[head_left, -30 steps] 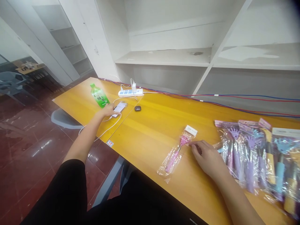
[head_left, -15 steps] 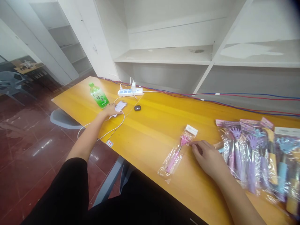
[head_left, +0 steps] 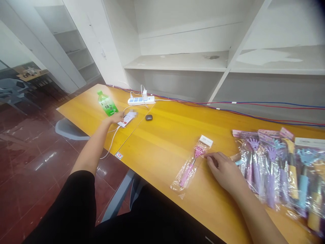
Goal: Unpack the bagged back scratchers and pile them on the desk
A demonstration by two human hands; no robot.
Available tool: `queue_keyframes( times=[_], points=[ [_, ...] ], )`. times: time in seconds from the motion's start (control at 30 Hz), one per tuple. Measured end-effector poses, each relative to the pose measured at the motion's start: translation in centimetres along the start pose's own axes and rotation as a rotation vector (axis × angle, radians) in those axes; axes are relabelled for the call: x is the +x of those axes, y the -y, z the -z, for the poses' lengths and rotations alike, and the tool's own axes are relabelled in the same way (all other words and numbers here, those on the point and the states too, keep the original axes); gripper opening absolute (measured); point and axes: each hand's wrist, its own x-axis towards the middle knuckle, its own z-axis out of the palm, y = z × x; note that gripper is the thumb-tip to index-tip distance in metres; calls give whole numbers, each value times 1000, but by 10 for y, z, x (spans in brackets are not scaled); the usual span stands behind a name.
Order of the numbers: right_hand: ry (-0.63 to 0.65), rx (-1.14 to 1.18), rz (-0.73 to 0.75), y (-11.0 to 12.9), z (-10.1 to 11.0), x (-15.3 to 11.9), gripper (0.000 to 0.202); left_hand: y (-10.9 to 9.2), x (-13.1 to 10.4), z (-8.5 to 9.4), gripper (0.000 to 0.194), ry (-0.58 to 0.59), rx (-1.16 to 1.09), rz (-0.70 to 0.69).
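While bottle (head_left: 107, 104) and cable (head_left: 112, 140) crowd phone (head_left: 126, 120) | left grip (head_left: 117, 117): can't tell | right grip (head_left: 223, 170): loosely curled, hold unclear

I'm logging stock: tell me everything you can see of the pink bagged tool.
The pink tool has a hand-shaped head, a metallic-looking shaft and a plastic-looking handle. It lies slantwise on the yellow table in a clear bag, white label at the head end. The right hand is by its head, contact unclear.

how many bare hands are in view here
2: the left hand at the phone, near the green bottle; the right hand beside the lone pink scratcher.
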Motion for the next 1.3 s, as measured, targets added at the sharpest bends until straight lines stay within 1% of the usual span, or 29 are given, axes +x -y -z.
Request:
queue_keyframes(
  times=[0.1,0.2,0.3,0.43,0.53,0.6,0.67,0.73,0.77,0.8,0.83,0.87,0.9,0.93,0.97,1.0,1.03,1.07,1.1,1.13,1.17,1.23,1.3],
  points=[
    [4,7,-8,1,1,-1,35,6,0,-1,58,-60,-60,45],
    [10,11,-9,1,1,0,36,6,1,-3,63,-128,-112,76],
    [17,14,-7,1,1,1,37,3,-1,-5,63,-162,-154,78],
    [21,7,-11,1,1,1,36,-8,-7,-6,62,-183,-197,68],
    [29,0,-15,0,2,0,36,-18,-12,1,54,-213,-226,73],
    [34,-2,-17,-1,1,0,35,-26,-18,13,47,-244,-245,77],
    [24,-3,-16,-1,1,0,35,-39,-32,33,44,-279,-263,69],
    [7,-13,-16,-1,0,0,34,-60,-59,54,45,-335,-284,16],
    [0,-22,-21,0,0,0,33,-76,-76,62,44,-375,-297,-38],
    [-1,-32,-30,2,1,0,32,-96,-96,66,41,-461,-322,-142],
    [3,-41,-45,3,1,1,31,-120,-116,67,38,-539,-341,-235],
    [12,-48,-64,5,2,1,29,-147,-135,62,36,-591,-369,-318],
    [24,-54,-86,7,4,1,28,-175,-151,51,38,-620,-411,-413],
    [37,-61,-107,9,5,1,28,-205,-163,35,41,-589,-449,-551],
    [50,-70,-129,11,7,1,28,-234,-170,15,43,-519,-475,-683],
    [62,-80,-150,12,8,2,29,-261,-170,-8,45,-428,-492,-782],
    [69,-90,-170,13,9,2,30,-285,-166,-30,45,-334,-516,-846],
    [73,-97,-186,15,10,2,31,-306,-157,-52,45,-258,-547,-870],
    [72,-100,-202,16,11,2,33,-322,-146,-71,45,-220,-584,-847],
    [69,-96,-216,18,11,3,35,-333,-134,-86,44,-203,-612,-798],
    [63,-82,-228,21,11,5,38,-341,-124,-97,40,-200,-630,-739],
    [49,-33,-252,27,9,9,43,-349,-110,-109,32,-182,-676,-673],
    [52,36,-266,36,5,16,42,-351,-106,-114,39,-146,-754,-670]
  ],
)
